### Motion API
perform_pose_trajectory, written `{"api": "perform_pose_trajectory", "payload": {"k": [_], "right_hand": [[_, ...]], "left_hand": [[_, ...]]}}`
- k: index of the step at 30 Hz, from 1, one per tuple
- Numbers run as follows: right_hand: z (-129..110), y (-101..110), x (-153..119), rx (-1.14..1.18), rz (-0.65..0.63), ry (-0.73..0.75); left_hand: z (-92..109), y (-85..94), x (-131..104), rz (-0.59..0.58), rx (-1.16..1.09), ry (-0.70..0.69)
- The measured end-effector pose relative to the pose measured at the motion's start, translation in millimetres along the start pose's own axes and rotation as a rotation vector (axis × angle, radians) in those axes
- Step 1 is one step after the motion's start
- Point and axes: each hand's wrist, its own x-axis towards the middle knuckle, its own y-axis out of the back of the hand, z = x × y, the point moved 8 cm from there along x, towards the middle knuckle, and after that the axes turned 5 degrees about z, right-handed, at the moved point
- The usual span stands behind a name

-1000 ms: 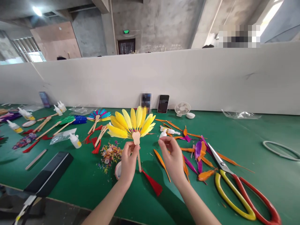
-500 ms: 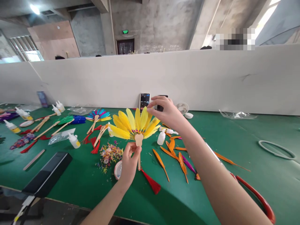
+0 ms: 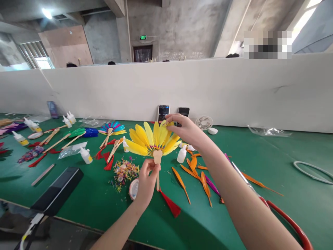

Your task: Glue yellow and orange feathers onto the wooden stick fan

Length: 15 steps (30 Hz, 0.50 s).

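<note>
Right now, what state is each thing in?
Yellow fan: upright, feathers spread
Left hand: closed on the fan's handle
Right hand: at a feather tip, grip unclear
Left phone: leaning, lit
Right phone: leaning, dark, partly hidden
Bottles by right arm: one upright, one lying
Scissors: partly hidden, open or shut unclear
Exit sign: lit

Between the clear wrap (image 3: pixel 269 131) and the pale ring (image 3: pixel 295 164), the table (image 3: pixel 270 152) leaves open passage. Left of the yellow fan (image 3: pixel 148 135), a dish (image 3: pixel 130 190) and trimmings (image 3: pixel 125 172) obstruct; orange feathers (image 3: pixel 179 180) crowd its right. Scissors (image 3: pixel 302 234), partly hidden, seem to block the near right side.
</note>
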Motion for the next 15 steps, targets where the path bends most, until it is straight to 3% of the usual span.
{"api": "perform_pose_trajectory", "payload": {"k": [4, 9, 15], "right_hand": [[-8, 3, -4, -0.032, 0.049, 0.083], [-20, 24, -27, -0.143, 0.401, 0.146], [-14, -5, -36, -0.25, 0.25, 0.053]], "left_hand": [[-2, 0.9, 0, 0.0, -0.007, -0.002], [-3, 3.9, 2, 0.027, -0.01, -0.012], [-2, 4.0, 1, 0.031, -0.003, -0.024]]}}
